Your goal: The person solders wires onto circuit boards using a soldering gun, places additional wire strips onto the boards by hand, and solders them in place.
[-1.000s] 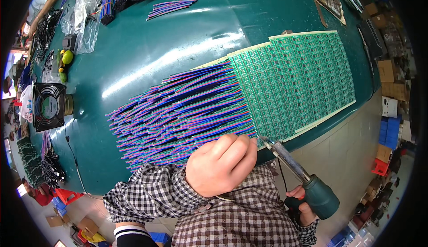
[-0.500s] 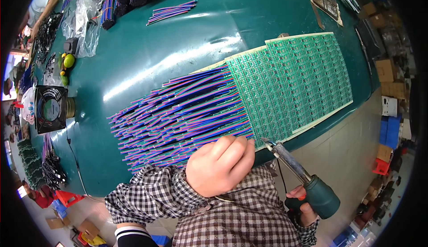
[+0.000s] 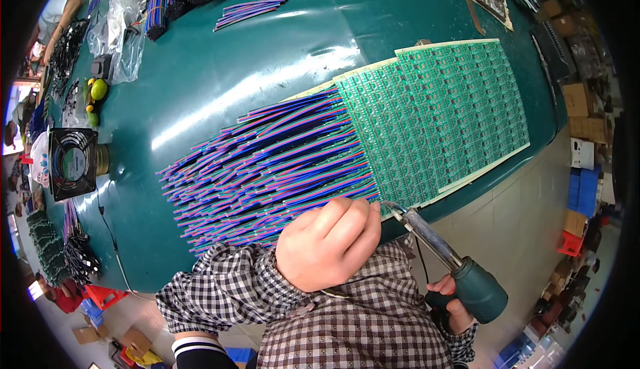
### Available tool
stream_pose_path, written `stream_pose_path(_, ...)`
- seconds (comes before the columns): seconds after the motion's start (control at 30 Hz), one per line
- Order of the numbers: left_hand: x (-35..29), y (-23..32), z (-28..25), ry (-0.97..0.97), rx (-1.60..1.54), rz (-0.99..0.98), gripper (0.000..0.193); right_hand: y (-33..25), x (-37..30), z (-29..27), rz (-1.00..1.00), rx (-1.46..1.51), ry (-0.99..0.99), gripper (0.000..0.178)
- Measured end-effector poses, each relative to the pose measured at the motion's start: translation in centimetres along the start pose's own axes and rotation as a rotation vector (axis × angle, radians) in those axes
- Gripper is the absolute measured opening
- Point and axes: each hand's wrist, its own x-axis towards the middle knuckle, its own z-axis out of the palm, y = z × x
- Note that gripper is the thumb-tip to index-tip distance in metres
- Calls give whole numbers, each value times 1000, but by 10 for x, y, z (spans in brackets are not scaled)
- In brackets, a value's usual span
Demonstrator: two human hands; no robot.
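Note:
My left hand is closed in a pinch at the near edge of the green circuit board panels. Its fingertips point away from view, and what they grip is hidden; a thin pale strand shows below the palm. My right hand is wrapped round the handle of a soldering iron with a dark green body and a metal barrel. Its bent tip is at the panel's near left corner, close beside my left fingers. Rows of multicoloured ribbon wires fan out leftward from the panel's left edge.
A small black fan stands at the table's left. Loose wires lie at the far side, near bundled wires and a clear plastic bag. A worn metal-faced plate is at the far right. Another person's arm shows far left.
The iron's tip has shifted slightly left, closer to my left fingers. My left hand stays almost in place, still closed. The table appears a little higher in view.

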Motion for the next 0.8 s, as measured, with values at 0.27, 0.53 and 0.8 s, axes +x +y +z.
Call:
stream_pose_path(0.27,-1,-1,0,4,14,20,37,-4,4,-2,36,-66,-46,89)
stream_pose_path(0.53,0,0,0,5,15,27,38,-4,0,-4,-7,-16,10,90)
stream_pose_path(0.8,0,-1,0,-1,-4,8,38,-4,1,-5,15,-81,-21,89)
